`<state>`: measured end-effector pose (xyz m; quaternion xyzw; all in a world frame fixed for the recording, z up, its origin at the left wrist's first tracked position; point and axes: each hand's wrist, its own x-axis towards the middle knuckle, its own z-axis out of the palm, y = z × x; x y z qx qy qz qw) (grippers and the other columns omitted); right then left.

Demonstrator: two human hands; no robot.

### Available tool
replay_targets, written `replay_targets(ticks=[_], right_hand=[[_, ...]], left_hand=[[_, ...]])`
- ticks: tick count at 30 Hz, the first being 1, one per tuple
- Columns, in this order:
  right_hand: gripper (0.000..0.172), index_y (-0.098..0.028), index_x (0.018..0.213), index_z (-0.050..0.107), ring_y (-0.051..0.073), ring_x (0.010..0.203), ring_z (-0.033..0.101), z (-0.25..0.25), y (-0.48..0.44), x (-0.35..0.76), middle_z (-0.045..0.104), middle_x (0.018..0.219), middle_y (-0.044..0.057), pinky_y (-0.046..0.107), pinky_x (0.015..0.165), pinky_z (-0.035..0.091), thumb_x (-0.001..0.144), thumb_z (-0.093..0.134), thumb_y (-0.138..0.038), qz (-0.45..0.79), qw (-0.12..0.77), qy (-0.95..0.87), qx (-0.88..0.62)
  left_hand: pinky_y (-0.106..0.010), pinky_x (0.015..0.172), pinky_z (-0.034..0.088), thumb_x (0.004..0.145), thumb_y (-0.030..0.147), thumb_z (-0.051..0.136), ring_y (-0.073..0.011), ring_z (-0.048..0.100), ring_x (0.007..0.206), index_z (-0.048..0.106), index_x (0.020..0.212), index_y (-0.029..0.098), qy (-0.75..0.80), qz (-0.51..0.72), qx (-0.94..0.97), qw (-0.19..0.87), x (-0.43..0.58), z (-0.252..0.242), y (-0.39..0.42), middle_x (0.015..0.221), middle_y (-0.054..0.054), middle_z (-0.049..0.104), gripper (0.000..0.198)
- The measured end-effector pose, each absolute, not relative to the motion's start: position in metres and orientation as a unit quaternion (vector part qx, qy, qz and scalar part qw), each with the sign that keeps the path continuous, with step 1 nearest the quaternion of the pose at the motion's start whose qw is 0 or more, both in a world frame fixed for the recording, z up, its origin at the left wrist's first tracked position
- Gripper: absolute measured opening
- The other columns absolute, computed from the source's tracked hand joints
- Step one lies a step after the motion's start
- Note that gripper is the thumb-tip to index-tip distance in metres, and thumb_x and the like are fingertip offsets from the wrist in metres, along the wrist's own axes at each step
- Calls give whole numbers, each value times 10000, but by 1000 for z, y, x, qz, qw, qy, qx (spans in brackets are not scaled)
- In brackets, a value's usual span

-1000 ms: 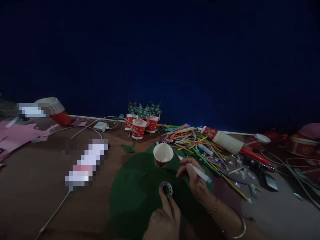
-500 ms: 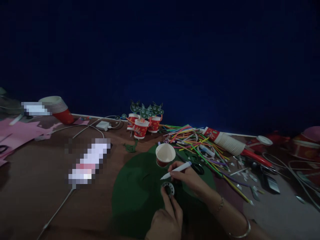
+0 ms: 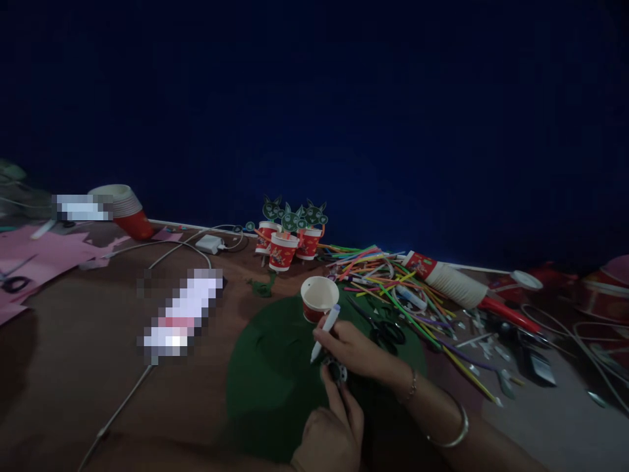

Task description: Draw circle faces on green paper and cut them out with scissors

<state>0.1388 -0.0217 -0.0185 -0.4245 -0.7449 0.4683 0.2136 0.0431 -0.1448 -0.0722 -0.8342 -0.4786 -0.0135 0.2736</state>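
My left hand (image 3: 330,429) has two fingers closed on a small white ring with dark dots (image 3: 343,372), over green paper (image 3: 275,367). Part of the ring is hidden by my hands. My right hand (image 3: 351,347) grips a white marker pen with a lilac end (image 3: 328,326), tilted, its tip pointing down to the left just above the ring. Behind the pen an open red-and-white paper cup (image 3: 313,311) stands upright at the paper's far edge. Black-handled scissors (image 3: 390,333) lie on the paper beyond my right hand.
Red cups with green animal-face cutouts (image 3: 284,252) stand near the dark blue wall. Colourful pipe cleaners (image 3: 373,269) and a stack of paper cups on its side (image 3: 452,283) lie to the right. On the left are a blurred-out phone-like object (image 3: 189,305), cables, pink paper (image 3: 44,255) and stacked cups (image 3: 130,219).
My right hand has moved left and down, and the marker is now more upright and closer to the ring. My left hand keeps its hold; the view has shifted slightly.
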Motion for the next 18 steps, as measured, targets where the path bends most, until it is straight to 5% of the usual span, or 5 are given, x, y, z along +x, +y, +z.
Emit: replay_targets(ticks=[18], right_hand=[[289, -161, 677, 527, 102, 546, 426, -10, -11, 127, 522, 623, 2, 212, 506, 315, 885, 430, -336, 408, 128, -819, -382]], left_hand=[[-259, 374, 350, 785, 272, 541, -140, 522, 342, 621, 1026, 101, -491, -28, -832, 258, 43, -59, -143, 1025, -289, 642, 306]])
